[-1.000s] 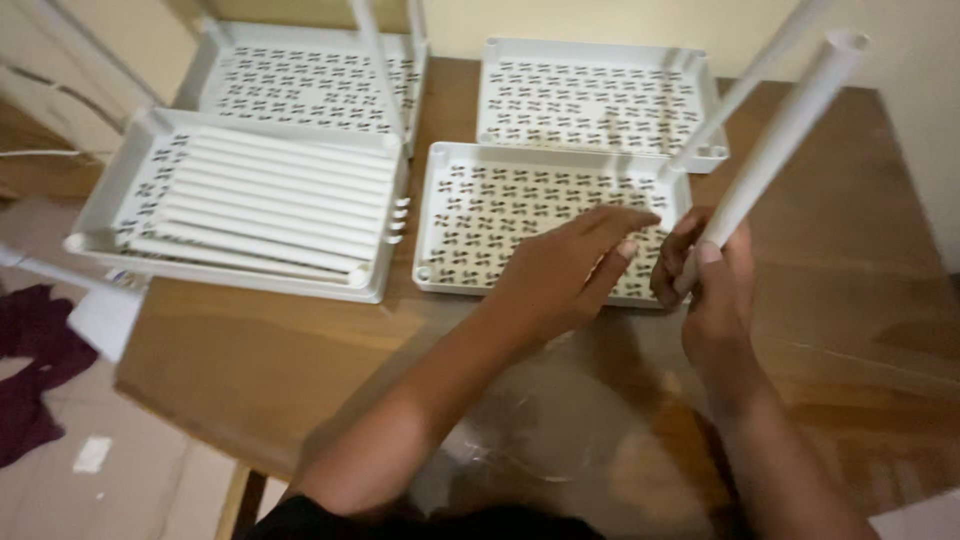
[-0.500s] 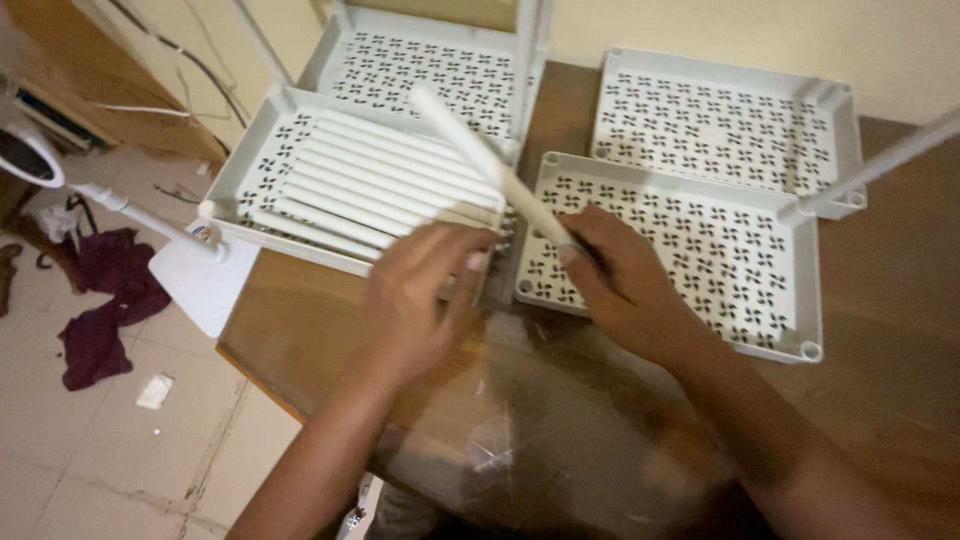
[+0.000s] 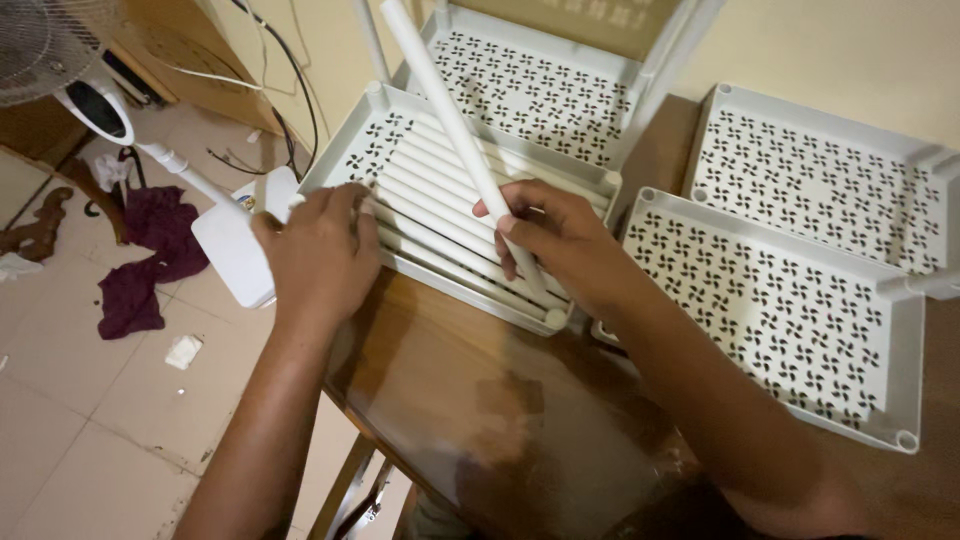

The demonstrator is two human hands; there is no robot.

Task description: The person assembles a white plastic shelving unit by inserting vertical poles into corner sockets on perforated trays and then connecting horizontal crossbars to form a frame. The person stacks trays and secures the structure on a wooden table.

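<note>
The right hand (image 3: 560,240) is closed around a smooth white plastic tube (image 3: 455,130), fingers curled over its lower part, so the tube slants up and away to the left, over the tray beneath it. That shelf tray (image 3: 345,160) is white plastic, rectangular, with a raised rim, round sockets at its corners and a floor pierced by rows of small pinwheel-shaped cutouts; it holds a bundle of tubes (image 3: 440,215), matching white rods lying side by side and nearly filling it. The left hand (image 3: 315,255) rests palm down on the near left corner of this tray, fingers loosely bent over the rim and touching the ends of the lying tubes; whether it grips anything I cannot tell. A second tray (image 3: 530,90) of the same perforated kind sits just behind, with upright white posts (image 3: 665,65) rising from its corners. To the right lie 2 more such trays: the near tray (image 3: 790,320), with nothing lying in it, and the far tray (image 3: 830,180) against the cream wall. All stand on a glossy brown wooden table (image 3: 450,400) whose surface reflects the arms. On the tiled floor at left stands a white fan (image 3: 60,60), with a dark purple cloth (image 3: 150,250) crumpled beside its base.
</note>
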